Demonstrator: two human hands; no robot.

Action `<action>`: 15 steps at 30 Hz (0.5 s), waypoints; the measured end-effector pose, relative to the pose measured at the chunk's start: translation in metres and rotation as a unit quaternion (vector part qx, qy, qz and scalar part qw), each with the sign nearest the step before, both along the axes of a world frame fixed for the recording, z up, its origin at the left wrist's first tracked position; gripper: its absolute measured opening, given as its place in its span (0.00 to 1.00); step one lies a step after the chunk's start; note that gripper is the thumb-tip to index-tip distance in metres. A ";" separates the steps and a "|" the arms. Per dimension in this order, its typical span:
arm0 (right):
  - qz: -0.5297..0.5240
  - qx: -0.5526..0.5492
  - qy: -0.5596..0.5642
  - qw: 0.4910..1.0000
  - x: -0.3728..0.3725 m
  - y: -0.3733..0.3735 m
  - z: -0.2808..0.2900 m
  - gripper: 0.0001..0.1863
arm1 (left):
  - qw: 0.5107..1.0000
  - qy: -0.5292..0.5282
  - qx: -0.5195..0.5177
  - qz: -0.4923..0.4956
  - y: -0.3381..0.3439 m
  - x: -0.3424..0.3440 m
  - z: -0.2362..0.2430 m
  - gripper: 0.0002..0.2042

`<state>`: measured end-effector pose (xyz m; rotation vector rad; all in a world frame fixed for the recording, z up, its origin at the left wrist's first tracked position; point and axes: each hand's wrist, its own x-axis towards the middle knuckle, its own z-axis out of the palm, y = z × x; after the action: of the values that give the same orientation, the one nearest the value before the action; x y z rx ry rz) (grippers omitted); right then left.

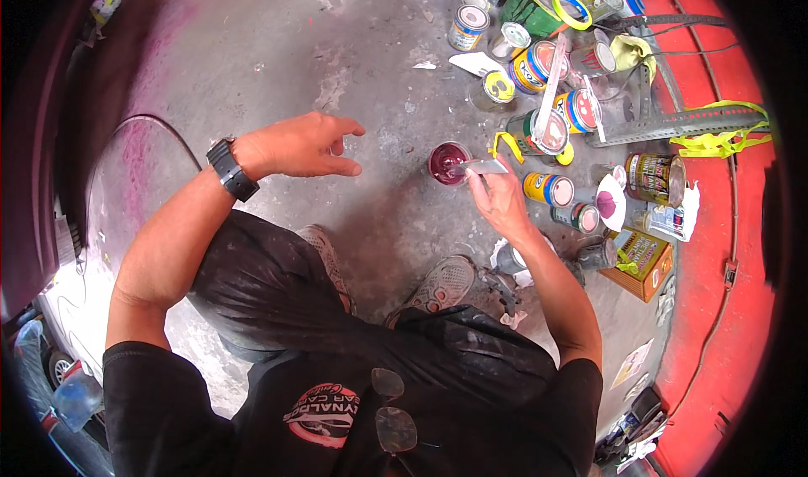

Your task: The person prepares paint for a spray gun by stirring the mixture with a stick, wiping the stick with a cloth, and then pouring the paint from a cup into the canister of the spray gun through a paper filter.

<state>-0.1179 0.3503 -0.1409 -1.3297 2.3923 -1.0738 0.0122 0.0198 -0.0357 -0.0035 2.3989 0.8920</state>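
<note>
Right hand (503, 206): fingers pinch flat stick (488, 166), its end in cup (449, 162) of dark red paint on floor (252, 64). Left hand (307, 144): empty, fingers loosely spread, over floor left of cup. Farther: paint cans (539, 188) clustered right, then green bucket (523, 10).

Well lit overall; middle of grey floor (252, 64) fairly even. Strongest glare at lower left, floor washed nearly white there. Soft-edged shadow on floor near cup (449, 163), on side toward left hand (307, 144). Panel (34, 140) at left edge sunk in shade; folds of black trousers (252, 266) faint. Cans (468, 26) reasonably sharp. Fisheye distortion: red wall (753, 309) bows along right rim; corners black.
</note>
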 end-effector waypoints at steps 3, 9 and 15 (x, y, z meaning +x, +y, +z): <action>0.003 0.001 0.025 1.000 0.000 0.000 0.000 0.07 | 1.000 -0.003 0.001 0.002 0.000 0.000 0.000 0.31; 0.007 0.014 -0.019 1.000 0.000 0.000 0.001 0.07 | 1.000 0.000 -0.006 0.002 0.000 0.001 0.001 0.31; 0.009 -0.009 -0.019 1.000 0.000 -0.001 0.002 0.08 | 1.000 0.006 -0.004 0.006 0.001 0.001 0.001 0.30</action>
<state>-0.1175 0.3496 -0.1390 -1.3232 2.3447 -1.1077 0.0133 0.0205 -0.0348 -0.0174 2.4158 0.8896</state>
